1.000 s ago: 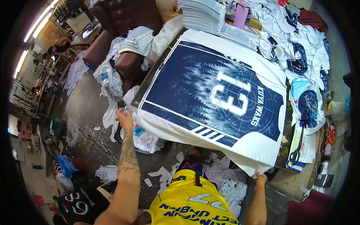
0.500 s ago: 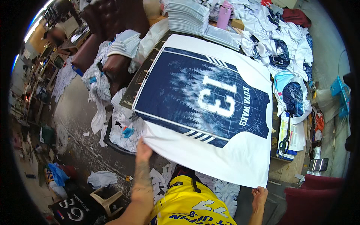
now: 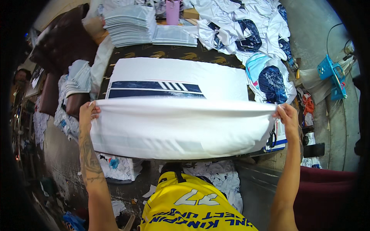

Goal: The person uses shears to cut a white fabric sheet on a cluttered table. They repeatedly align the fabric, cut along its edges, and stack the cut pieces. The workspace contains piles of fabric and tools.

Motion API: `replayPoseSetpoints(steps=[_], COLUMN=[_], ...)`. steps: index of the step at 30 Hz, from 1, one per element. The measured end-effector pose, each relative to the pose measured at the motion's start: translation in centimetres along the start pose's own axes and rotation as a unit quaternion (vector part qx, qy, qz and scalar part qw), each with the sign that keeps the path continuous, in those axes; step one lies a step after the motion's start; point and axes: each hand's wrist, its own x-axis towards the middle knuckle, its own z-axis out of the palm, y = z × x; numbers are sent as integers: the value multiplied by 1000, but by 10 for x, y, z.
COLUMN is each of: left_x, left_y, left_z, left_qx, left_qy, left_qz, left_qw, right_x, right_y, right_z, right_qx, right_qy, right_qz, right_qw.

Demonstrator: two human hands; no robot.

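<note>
A large white fabric panel with a navy jersey print is spread over the dark worktable. Its near half is raised and folded back toward the far side, so the plain underside faces me and most of the print is hidden. Navy bands with white slanted stripes still show behind the fold. At the left end of the fold, my left hand pinches one corner. My right hand grips the opposite corner, and the edge is taut between them. Black-handled scissors lie on papers below my right hand.
A stack of pale flat packs and a pink tumbler stand at the back. White and navy fabric pieces heap up behind and to the right. A brown armchair is at left, a blue basket at right.
Both hands have risen from the panel's near edge and moved away from me, lifting that edge over the print. My view has shifted, and the table now appears squarely in front.
</note>
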Motion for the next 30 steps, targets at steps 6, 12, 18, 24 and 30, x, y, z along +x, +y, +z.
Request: replayPoseSetpoints(steps=[6, 12, 18, 24, 30], left_x=[160, 251, 298, 318, 291], left_y=[-14, -23, -11, -9, 12], left_z=[99, 158, 176, 171, 185], left_qx=[229, 340, 386, 306, 346], left_qy=[118, 177, 187, 171, 197], left_qz=[59, 102, 115, 99, 165], left_qw=[964, 918, 896, 931, 902], right_x=[107, 190, 265, 312, 325], right_y=[50, 128, 160, 159, 152], right_z=[53, 114, 150, 163, 166], right_qx=[25, -62, -57, -82, -63], right_qy=[72, 170, 194, 183, 155], right_qz=[31, 101, 153, 174, 173], right_qw=[997, 978, 967, 964, 971])
